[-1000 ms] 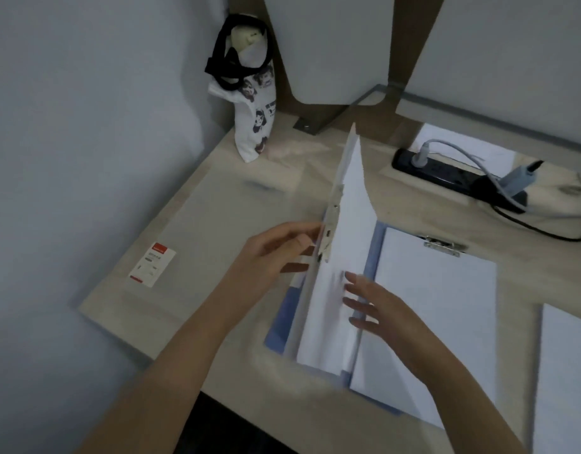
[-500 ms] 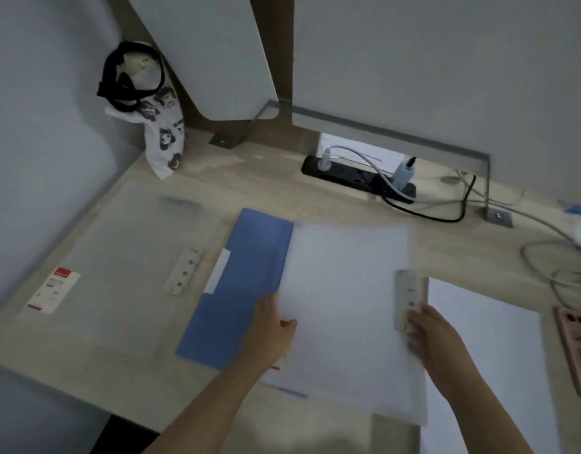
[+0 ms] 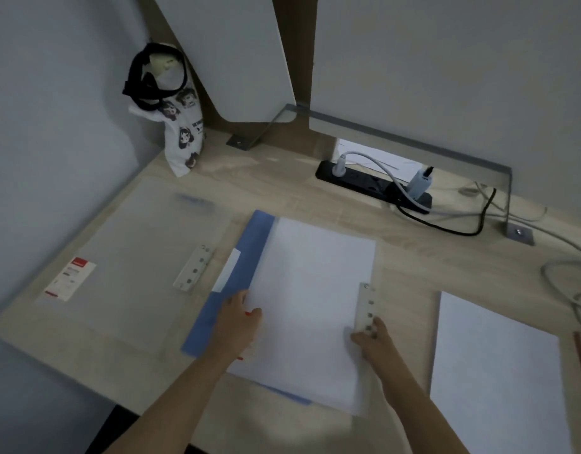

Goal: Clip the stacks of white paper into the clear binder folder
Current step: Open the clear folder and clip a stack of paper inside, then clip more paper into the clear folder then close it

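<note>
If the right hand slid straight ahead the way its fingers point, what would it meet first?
Likely nothing new: the right hand already rests on the pale perforated clip strip and would run along it over the white paper sheet.

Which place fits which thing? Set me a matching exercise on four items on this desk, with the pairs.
Things:
1. printed tote bag
2. black power strip
3. clear binder folder
4. loose paper stack

Places:
A. flat at the desk's left
B. near right edge
C. back left corner, upright
D. back, plugs in it

Pairs: 1-C, 2-D, 3-A, 4-B
</note>
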Action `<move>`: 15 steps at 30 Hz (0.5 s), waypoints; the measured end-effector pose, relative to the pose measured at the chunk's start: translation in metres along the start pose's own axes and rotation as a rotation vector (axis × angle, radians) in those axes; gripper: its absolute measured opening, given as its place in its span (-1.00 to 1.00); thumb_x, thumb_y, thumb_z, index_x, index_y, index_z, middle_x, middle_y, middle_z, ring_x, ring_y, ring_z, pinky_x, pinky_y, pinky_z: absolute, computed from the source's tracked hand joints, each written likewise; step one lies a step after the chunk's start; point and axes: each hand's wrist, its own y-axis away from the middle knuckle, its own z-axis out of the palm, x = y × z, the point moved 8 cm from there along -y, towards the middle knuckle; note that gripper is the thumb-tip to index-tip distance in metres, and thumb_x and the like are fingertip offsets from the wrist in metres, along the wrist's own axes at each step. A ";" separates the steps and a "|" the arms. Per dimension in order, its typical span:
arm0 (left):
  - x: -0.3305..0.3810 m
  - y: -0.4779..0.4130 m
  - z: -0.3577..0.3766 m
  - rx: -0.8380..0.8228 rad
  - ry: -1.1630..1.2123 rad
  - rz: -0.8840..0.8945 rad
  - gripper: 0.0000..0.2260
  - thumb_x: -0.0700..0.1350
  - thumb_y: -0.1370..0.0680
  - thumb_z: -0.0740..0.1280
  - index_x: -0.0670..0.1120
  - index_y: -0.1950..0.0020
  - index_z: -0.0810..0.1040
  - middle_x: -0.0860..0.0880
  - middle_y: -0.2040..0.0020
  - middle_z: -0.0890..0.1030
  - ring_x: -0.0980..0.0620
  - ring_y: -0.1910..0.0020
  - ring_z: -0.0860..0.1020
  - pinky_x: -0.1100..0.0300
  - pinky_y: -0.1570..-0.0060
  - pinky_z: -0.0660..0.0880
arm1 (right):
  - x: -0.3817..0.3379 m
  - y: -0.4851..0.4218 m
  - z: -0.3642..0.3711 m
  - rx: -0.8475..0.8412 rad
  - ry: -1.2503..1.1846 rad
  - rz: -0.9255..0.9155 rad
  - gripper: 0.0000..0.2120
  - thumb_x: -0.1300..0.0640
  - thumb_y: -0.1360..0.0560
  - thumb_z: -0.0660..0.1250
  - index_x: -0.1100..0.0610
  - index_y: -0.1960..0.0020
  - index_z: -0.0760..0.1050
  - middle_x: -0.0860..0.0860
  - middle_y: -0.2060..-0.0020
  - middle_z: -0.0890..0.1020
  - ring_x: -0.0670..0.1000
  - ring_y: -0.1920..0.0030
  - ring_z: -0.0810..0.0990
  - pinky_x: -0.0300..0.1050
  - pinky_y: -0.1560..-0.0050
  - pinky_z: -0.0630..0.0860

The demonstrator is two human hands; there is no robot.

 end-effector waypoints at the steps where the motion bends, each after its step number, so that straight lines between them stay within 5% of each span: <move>1: -0.004 -0.005 -0.008 0.018 -0.005 0.003 -0.73 -0.19 -0.52 0.22 -0.14 -0.22 0.42 -0.16 -0.18 0.49 -0.12 -0.05 0.53 -0.01 -0.01 0.53 | -0.003 -0.002 0.008 -0.003 0.006 -0.013 -0.56 0.24 -0.49 0.24 0.19 -0.34 0.22 0.14 -0.12 0.39 0.15 -0.04 0.43 -0.07 -0.01 0.34; 4: -0.008 -0.013 -0.029 0.056 -0.048 -0.003 -0.58 -0.16 -0.52 0.21 -0.09 -0.38 0.32 -0.14 -0.24 0.38 -0.16 -0.14 0.47 -0.06 -0.05 0.52 | -0.007 -0.001 0.029 -0.051 0.016 -0.009 -0.82 0.24 -0.45 0.28 0.19 -0.02 0.36 0.18 -0.03 0.48 0.16 0.04 0.50 -0.02 0.10 0.44; 6: -0.010 -0.016 -0.040 0.055 -0.055 0.003 -0.55 -0.15 -0.52 0.22 -0.08 -0.42 0.28 -0.14 -0.29 0.36 -0.13 -0.18 0.44 -0.05 -0.13 0.48 | -0.009 0.000 0.037 -0.058 0.025 0.005 -0.83 0.18 -0.37 0.32 0.19 0.13 0.35 0.15 0.08 0.46 0.10 0.14 0.47 -0.10 0.21 0.39; 10: -0.014 -0.023 -0.075 0.092 -0.021 0.105 -0.71 -0.11 -0.53 0.22 -0.04 -0.25 0.45 -0.07 -0.23 0.45 -0.06 -0.16 0.49 0.00 -0.13 0.49 | -0.026 -0.002 0.026 0.221 0.018 -0.025 -0.47 0.20 -0.45 0.27 0.18 -0.39 0.24 0.17 -0.33 0.31 0.24 -0.26 0.39 0.11 -0.23 0.40; 12: -0.016 -0.027 -0.104 0.176 -0.030 0.141 -0.74 -0.09 -0.54 0.23 -0.01 -0.23 0.45 0.03 -0.22 0.43 -0.02 -0.21 0.46 0.01 -0.16 0.46 | -0.055 0.006 0.036 0.270 -0.008 -0.139 -0.54 0.25 -0.50 0.19 0.15 -0.39 0.27 0.16 -0.33 0.30 0.18 -0.28 0.38 0.14 -0.29 0.37; 15: -0.027 -0.043 -0.158 0.325 -0.124 0.150 -0.66 -0.18 -0.53 0.27 -0.08 -0.32 0.42 -0.09 -0.32 0.39 -0.10 -0.28 0.39 -0.01 -0.21 0.42 | -0.103 0.020 0.095 0.060 -0.166 -0.222 -0.64 0.25 -0.52 0.19 0.10 -0.31 0.39 0.02 -0.25 0.41 0.04 -0.26 0.39 -0.02 -0.31 0.31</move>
